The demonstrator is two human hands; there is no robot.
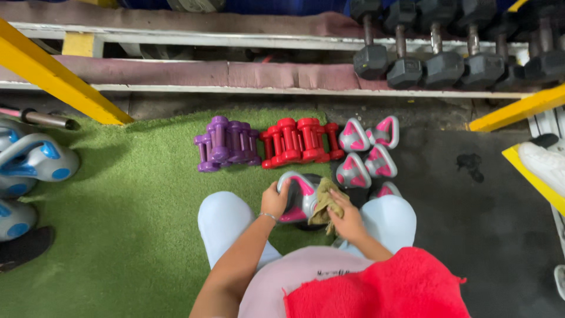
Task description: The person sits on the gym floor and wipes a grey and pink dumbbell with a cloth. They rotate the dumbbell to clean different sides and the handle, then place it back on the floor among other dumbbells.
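A grey and pink kettlebell (299,197) sits low between the person's knees, at the edge of the green turf (118,235) where it meets the dark rubber floor (471,224). It is tilted, with its handle end up toward the rows of weights and its rounded body down toward the person, so its long axis runs roughly away from the body. The left hand (274,201) is closed around the kettlebell's left side, steadying it. The right hand (347,217) grips a crumpled tan cloth (326,203) and presses it against the kettlebell's right face.

Just beyond lie more grey and pink kettlebells (368,153) clustered together, and to their left a row of red dumbbells (300,141), then purple dumbbells (226,144), all close-packed on the turf. A red towel (382,288) lies over the person's lap. Farther back, black hex dumbbells (444,62) rest on a rack. Grey and blue kettlebells (32,162) sit at the left edge.
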